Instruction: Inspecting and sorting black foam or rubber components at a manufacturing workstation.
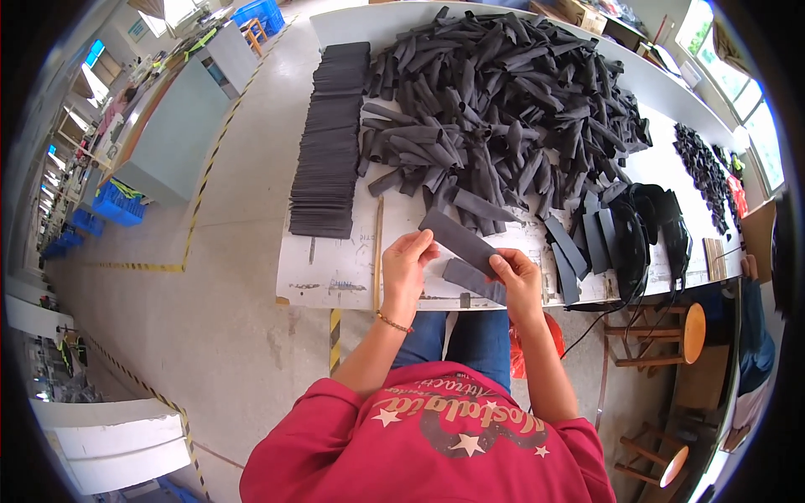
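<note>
Between my two hands a dark grey strip of fabric-like material [459, 241] is stretched flat above the near edge of the white table [340, 267]. My left hand [406, 267] pinches its left end between thumb and fingers. At the other end, my right hand [521, 283] grips it with the thumb on top. Just below lies a second dark strip [471, 278], partly hidden by my right hand. A neat, tall row of stacked flat strips [327, 138] runs along the table's left side. Beyond my hands spreads a large loose heap of curled dark pieces [503, 101].
A thin wooden stick [378, 243] lies left of my hands. On the right are flat dark pieces [597, 239] and black bundled bands [639, 230] hanging over the edge. Wooden stools [692, 333] stand at the right, near a red bag [549, 334] under the table.
</note>
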